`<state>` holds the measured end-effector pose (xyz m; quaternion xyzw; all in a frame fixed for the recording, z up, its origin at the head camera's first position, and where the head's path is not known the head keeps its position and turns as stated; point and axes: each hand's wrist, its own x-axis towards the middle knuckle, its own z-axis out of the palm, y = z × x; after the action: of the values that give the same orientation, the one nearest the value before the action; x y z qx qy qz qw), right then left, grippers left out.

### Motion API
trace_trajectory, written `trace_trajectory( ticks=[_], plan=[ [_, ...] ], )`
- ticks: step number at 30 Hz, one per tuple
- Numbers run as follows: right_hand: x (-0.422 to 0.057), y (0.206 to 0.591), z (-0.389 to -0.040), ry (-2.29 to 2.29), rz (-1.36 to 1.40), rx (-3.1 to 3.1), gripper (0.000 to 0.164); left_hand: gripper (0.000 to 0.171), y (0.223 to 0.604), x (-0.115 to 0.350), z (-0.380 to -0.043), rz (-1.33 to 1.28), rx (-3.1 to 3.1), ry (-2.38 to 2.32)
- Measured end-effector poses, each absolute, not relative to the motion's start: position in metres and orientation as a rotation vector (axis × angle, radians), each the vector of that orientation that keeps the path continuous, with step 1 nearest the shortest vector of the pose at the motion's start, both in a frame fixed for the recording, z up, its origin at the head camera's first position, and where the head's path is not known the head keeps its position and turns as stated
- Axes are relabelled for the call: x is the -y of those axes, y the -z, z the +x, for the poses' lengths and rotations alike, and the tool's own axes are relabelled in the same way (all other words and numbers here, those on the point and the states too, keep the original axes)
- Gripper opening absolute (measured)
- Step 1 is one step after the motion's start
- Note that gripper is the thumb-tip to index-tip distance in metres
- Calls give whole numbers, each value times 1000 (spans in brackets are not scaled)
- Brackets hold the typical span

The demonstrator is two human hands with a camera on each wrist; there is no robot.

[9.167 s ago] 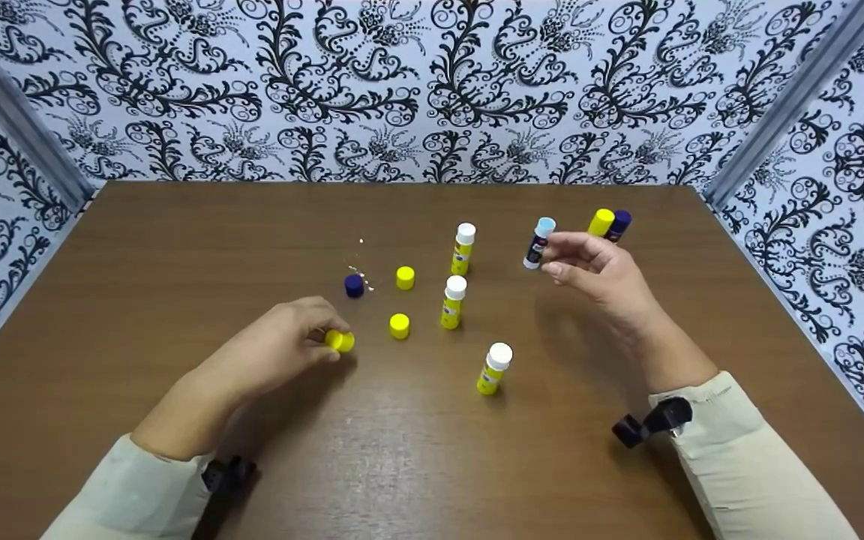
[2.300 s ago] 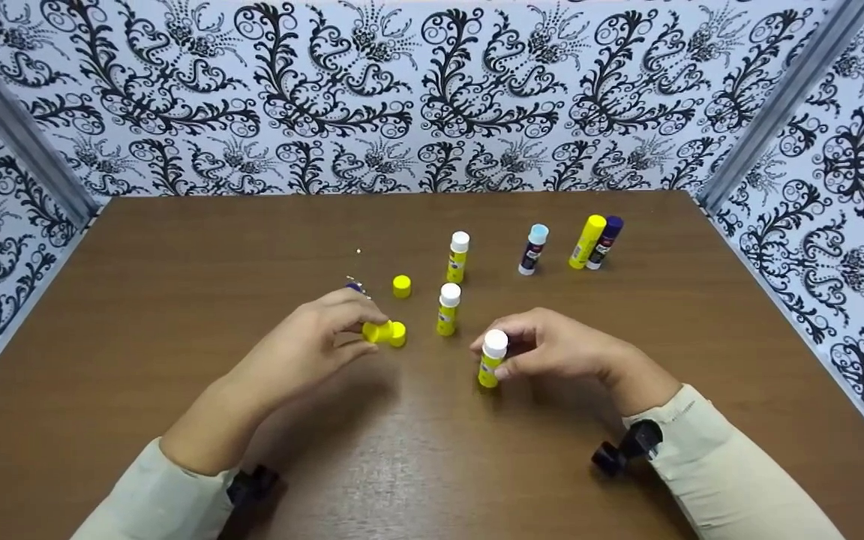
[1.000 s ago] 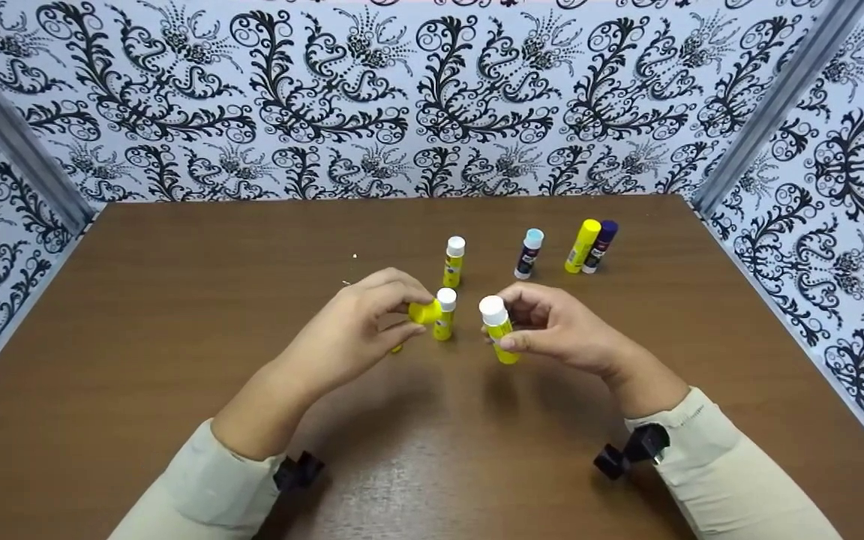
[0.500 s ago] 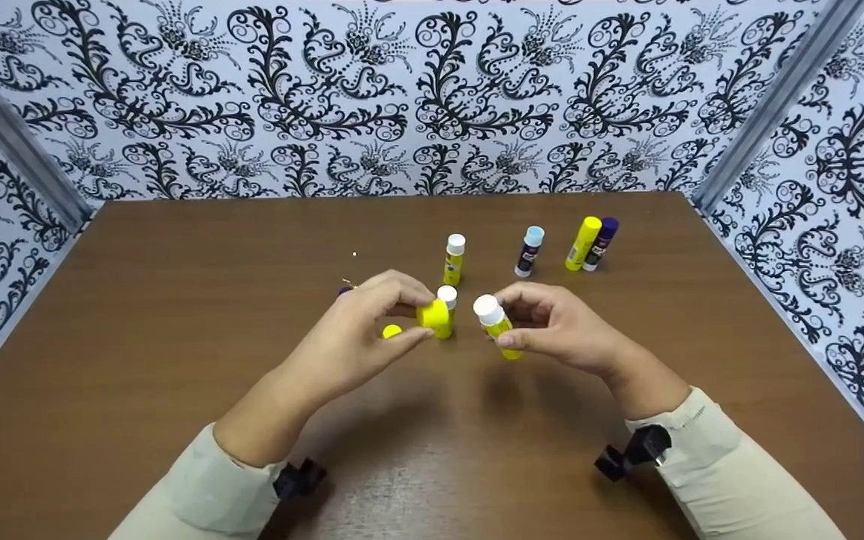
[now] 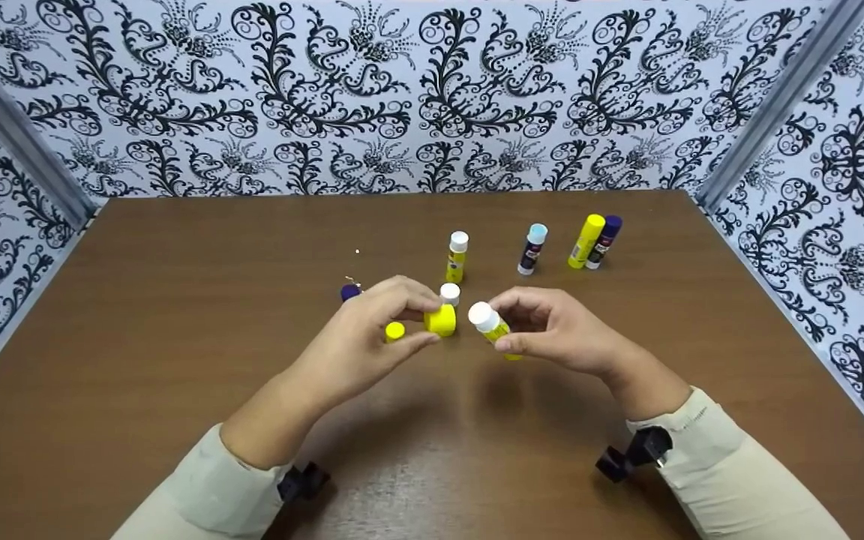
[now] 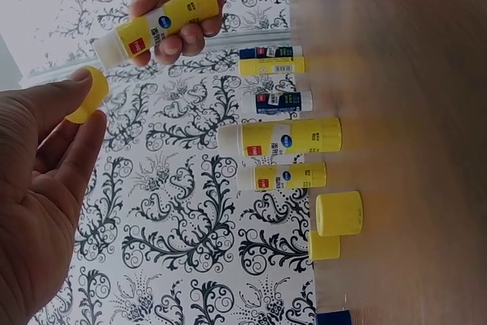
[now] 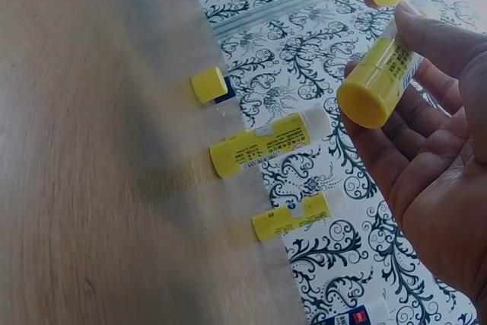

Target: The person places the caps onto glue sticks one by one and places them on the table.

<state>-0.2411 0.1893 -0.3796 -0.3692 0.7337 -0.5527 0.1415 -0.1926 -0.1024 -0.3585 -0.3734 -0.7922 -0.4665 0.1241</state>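
Note:
My left hand point(image 5: 361, 349) pinches a yellow glue stick cap point(image 5: 441, 320) between thumb and fingers, above the table. Facing it, my right hand point(image 5: 571, 330) grips an uncapped yellow glue stick point(image 5: 488, 321), its white top tilted toward the cap. A small gap separates the two, also in the left wrist view, where the glue stick point(image 6: 163, 27) shows its label. Behind the hands stand two more uncapped yellow glue sticks, a far one point(image 5: 457, 259) and a nearer one point(image 5: 450, 294) partly hidden by the held cap.
One yellow cap point(image 5: 395, 331) stands beside my left hand; another yellow cap point(image 6: 324, 246) shows behind it. A dark blue cap point(image 5: 350, 292) lies near white crumbs. Farther back are an uncapped blue glue stick point(image 5: 532, 251), a capped yellow one point(image 5: 588, 240) and a capped blue one point(image 5: 606, 244).
My right hand has left the blue glue stick, picked up the front yellow one and tilted it leftward. My left hand has carried its cap right, closer to that stick's white top.

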Motion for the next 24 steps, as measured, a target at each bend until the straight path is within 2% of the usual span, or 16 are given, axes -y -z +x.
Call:
trace_trajectory(
  ticks=[24],
  plan=[
    [-185,380,-238,1530,-1158,-2098,31,30,362,98,-189,-1147,2292,1390]
  ],
)
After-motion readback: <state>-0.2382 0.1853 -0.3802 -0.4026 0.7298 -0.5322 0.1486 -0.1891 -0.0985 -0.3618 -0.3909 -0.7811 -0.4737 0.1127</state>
